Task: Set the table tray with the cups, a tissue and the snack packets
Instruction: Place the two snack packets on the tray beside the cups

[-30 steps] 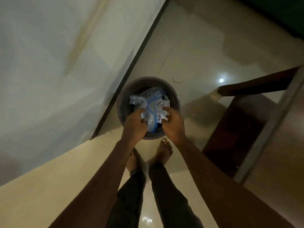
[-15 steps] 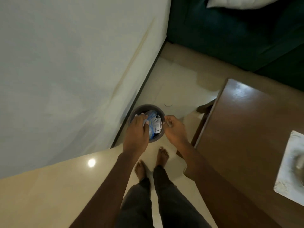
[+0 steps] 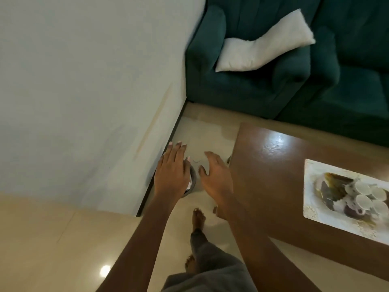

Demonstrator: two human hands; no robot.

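Note:
A pale rectangular tray (image 3: 311, 209) lies on the brown table at the right, with several white cups (image 3: 366, 199) and dark snack packets (image 3: 332, 188) on it, all blurred. My left hand (image 3: 171, 175) hovers flat and open over a small grey bin (image 3: 192, 183) on the floor by the wall. My right hand (image 3: 216, 178) is open beside it, fingers apart, holding nothing. Most of the bin and what lies inside it is hidden under my left hand.
The brown wooden table (image 3: 273, 165) stands just right of my right hand. A dark green sofa (image 3: 273, 87) with a white cushion (image 3: 263, 47) fills the back. A white wall (image 3: 84, 81) runs along the left. My bare feet stand on glossy beige tiles (image 3: 206, 131).
Both hands let go of the plastic wrappers in the bin and lifted away, fingers now spread. My view rose and swung right, bringing the table, tray and sofa in.

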